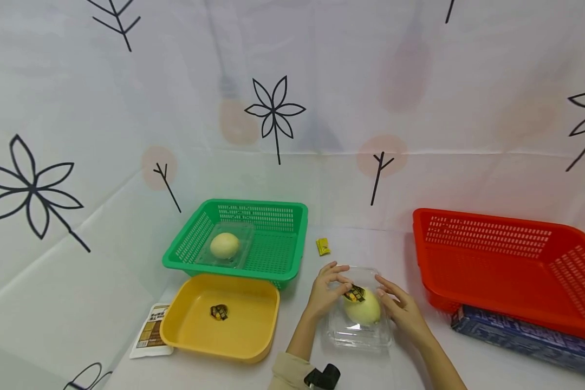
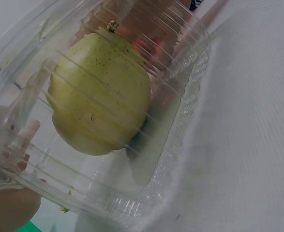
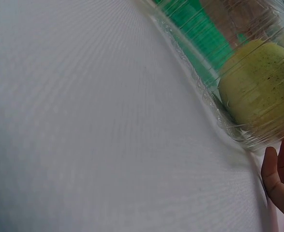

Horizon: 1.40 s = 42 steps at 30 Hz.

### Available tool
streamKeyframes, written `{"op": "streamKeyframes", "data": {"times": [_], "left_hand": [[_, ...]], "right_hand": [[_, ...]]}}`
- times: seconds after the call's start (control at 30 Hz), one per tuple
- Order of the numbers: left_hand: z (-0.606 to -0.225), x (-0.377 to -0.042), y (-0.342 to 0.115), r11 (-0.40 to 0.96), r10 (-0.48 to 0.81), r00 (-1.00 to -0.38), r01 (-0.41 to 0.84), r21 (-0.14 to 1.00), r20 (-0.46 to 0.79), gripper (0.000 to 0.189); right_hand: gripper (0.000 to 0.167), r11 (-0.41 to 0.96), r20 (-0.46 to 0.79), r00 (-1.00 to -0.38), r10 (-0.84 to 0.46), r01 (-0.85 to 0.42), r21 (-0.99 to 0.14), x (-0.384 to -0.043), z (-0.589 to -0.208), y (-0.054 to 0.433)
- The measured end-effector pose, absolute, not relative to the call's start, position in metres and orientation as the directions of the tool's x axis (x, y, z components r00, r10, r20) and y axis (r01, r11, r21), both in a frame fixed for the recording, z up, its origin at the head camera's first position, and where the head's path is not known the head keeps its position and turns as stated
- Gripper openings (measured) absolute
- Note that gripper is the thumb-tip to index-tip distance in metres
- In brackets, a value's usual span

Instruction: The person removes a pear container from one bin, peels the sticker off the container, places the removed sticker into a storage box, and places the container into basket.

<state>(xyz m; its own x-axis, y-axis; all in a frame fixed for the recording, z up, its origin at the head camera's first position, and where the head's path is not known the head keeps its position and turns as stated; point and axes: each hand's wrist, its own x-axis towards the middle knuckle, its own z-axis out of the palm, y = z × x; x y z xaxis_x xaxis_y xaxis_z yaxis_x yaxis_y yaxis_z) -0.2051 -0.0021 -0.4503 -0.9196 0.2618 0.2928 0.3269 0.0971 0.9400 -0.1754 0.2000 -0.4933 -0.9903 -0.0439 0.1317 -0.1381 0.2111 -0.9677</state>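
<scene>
I've room toward the back edge of the table (image 1: 370,246), left fingers (image 1: 340,278) pinching one sticker (image 1: 355,293), right fingers (image 1: 390,285) relaxed by one box (image 1: 357,340).

Fingers (image 3: 271,166) rest near a clear box (image 3: 207,72) containing yellow-green fruit (image 3: 258,87).

I wear a pale beige sleeve (image 1: 287,372) on my left arm, plain cloth ending in a curved edge partway down the forearm. Beside that cuff sits a small black device (image 1: 327,376) with a stubby, rounded cylinder. My left hand (image 1: 324,292) and right hand (image 1: 405,313) are bare
</scene>
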Motion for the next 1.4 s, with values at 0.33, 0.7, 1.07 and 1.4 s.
{"op": "streamKeyframes", "data": {"times": [0.33,0.7,1.07,1.4], "left_hand": [[-0.449,-0.204,-0.002,0.067,0.256,-0.927,0.300,0.952,0.274,0.011],[-0.480,-0.223,0.002,0.106,0.253,-0.926,0.315,0.943,0.280,0.011],[-0.482,-0.225,-0.002,0.073,0.308,-0.915,0.296,0.952,0.261,0.016],[-0.482,-0.225,-0.003,0.034,0.306,-0.914,0.290,0.957,0.266,0.015]], "right_hand": [[0.045,0.228,0.108,-0.993,-0.039,-0.114,-0.967,-0.176,-0.495,0.201],[0.044,0.231,0.109,-0.993,-0.033,-0.114,-0.966,-0.175,-0.495,0.201],[0.045,0.224,0.102,-0.994,-0.029,-0.106,-0.969,-0.175,-0.495,0.201],[0.045,0.211,0.099,-0.995,-0.034,-0.104,-0.972,-0.174,-0.494,0.201]]}}
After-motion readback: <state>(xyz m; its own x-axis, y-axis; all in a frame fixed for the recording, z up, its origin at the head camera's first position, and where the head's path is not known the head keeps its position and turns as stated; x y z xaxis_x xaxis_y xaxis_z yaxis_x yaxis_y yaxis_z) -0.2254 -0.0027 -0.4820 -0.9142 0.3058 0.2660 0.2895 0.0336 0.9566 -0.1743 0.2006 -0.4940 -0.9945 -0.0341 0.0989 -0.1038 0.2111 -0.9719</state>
